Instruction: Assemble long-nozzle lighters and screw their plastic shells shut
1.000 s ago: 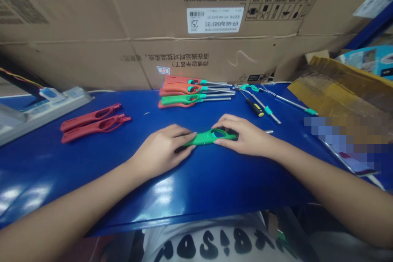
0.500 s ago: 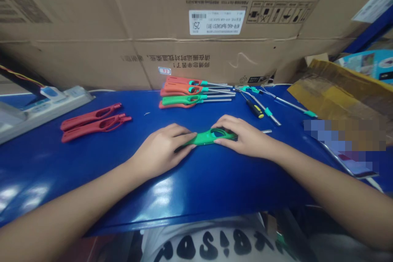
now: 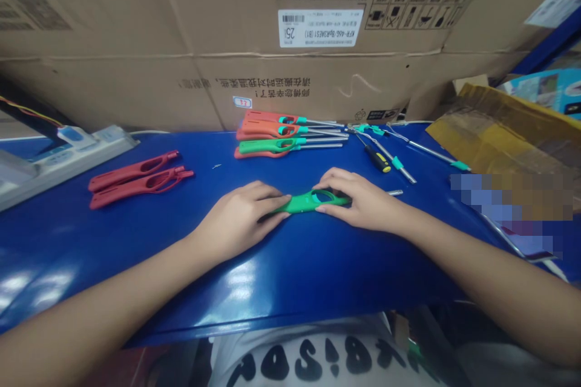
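A green long-neck lighter (image 3: 300, 203) lies level between both hands, low over the blue table. My left hand (image 3: 240, 217) is closed on its handle end, thumb and fingers along the sides. Around the trigger-ring end, my right hand (image 3: 361, 199) pinches it with thumb and fingers. The metal tube tip shows past the right hand; most of the tube is hidden. Behind them several assembled lighters (image 3: 267, 127), orange and green with metal tubes, lie in a stack. To the left rest two red lighter shells (image 3: 140, 184) without tubes.
Loose metal tubes with teal parts (image 3: 397, 163) and a black-and-yellow screwdriver (image 3: 377, 159) lie back right. A power strip (image 3: 68, 160) stands at the left. A large cardboard box (image 3: 227, 30) walls the back; a yellow-taped carton (image 3: 503, 133) is at right.
Both hands keep the same hold on the green lighter, with barely any movement. The view has shifted very slightly.
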Motion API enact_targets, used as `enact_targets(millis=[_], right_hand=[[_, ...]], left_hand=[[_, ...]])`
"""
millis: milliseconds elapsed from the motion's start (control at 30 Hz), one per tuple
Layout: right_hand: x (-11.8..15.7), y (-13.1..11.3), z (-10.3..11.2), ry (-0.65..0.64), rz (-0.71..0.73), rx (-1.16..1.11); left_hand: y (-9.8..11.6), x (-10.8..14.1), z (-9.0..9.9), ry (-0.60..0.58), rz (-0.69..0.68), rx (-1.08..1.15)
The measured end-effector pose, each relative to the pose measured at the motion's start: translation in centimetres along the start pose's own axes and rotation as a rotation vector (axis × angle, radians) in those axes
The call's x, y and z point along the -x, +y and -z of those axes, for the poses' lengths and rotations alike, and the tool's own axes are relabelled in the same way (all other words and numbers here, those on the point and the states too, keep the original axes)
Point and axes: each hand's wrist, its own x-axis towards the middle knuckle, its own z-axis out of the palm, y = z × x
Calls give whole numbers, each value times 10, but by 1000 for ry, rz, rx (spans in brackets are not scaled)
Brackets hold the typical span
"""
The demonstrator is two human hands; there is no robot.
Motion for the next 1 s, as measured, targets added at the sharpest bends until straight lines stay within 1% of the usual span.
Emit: enact_targets(millis=[67,167,300,433,533,633,767,867,1000], right_hand=[[1,-1,-2,7,-6,45],[1,-3,-2,6,21,196],[1,-6,0,-15,118,410],[2,-8,1,31,243,532],[3,-9,0,80,316,569],[5,-11,-2,133,361,599],[6,-13,-2,207,392,570],[6,-14,0,215,349,488],[5,-12,7,174,265,410]], left_hand=[[-1,0,-1,-14,-14,-26],[-1,0,-2,-16,-47,-80],[-1,1,-4,2,-82,-107],[-2,1,-4,31,-62,-58],[-2,-1,-3,52,-25,9],[1,-2,-1,23,3,87],[5,-1,1,6,2,157],[4,0,3,16,3,159],[1,-2,5,27,11,132]])
